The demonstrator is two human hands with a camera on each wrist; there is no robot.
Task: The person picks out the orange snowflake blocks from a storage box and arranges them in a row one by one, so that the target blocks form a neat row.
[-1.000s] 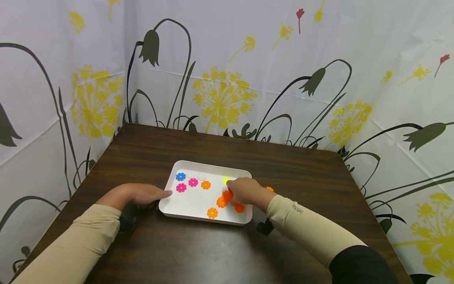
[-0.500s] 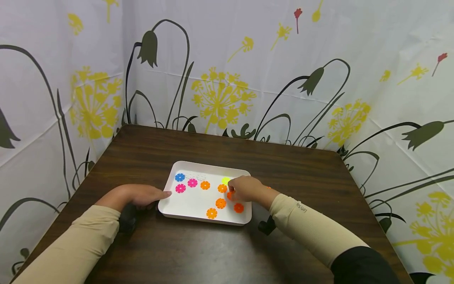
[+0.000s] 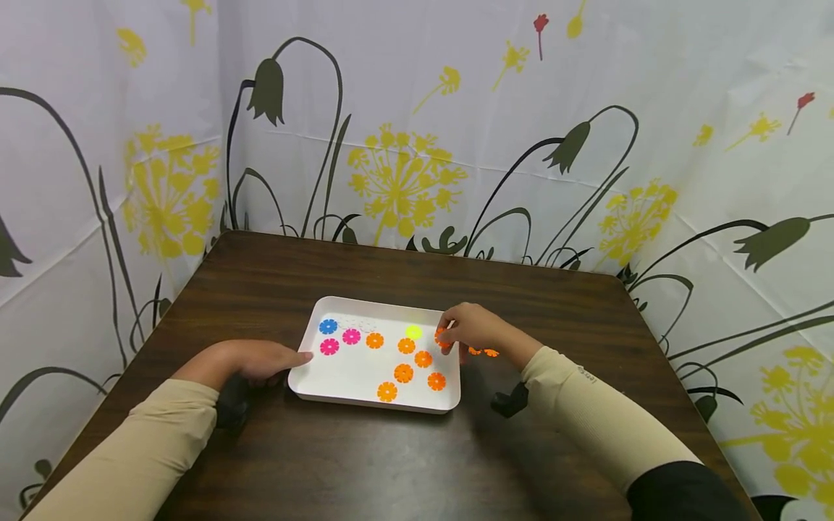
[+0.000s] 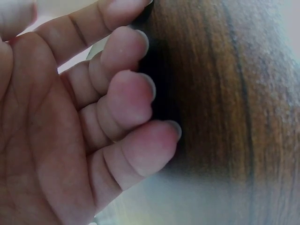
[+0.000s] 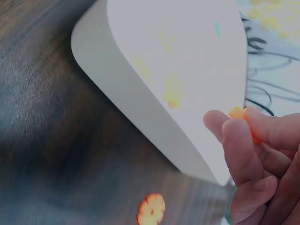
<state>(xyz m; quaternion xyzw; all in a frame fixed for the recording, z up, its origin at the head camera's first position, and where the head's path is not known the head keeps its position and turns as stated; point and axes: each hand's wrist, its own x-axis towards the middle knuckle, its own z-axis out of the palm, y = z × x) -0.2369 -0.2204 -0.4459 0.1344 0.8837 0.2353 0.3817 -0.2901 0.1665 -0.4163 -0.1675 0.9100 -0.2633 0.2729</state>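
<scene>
A white tray (image 3: 352,369) lies on the table with flower-shaped plastic discs in it. My left hand (image 3: 267,358) holds its left edge, thumb over the rim; in the left wrist view the other fingers (image 4: 131,98) are bent beside the dark tabletop. At the tray's right side, my right hand (image 3: 478,329) pinches an orange flower disc (image 5: 238,112) between thumb and fingertips. Several orange discs (image 3: 403,373) lie on the tray's right half. A yellow disc (image 3: 413,332) sits near the back rim, with pink discs (image 3: 352,336) and a blue disc (image 3: 329,327) at left.
Right of the tray, partly behind the right hand, orange discs (image 3: 491,353) lie on the dark wooden table (image 3: 554,311). Faint clear or white pieces (image 3: 358,325) rest along the tray's back. A flower-printed curtain (image 3: 404,108) hangs behind the table.
My right hand has moved right and back towards the tray's right rim, uncovering orange discs in the tray. The left hand has stayed on the tray's left edge.
</scene>
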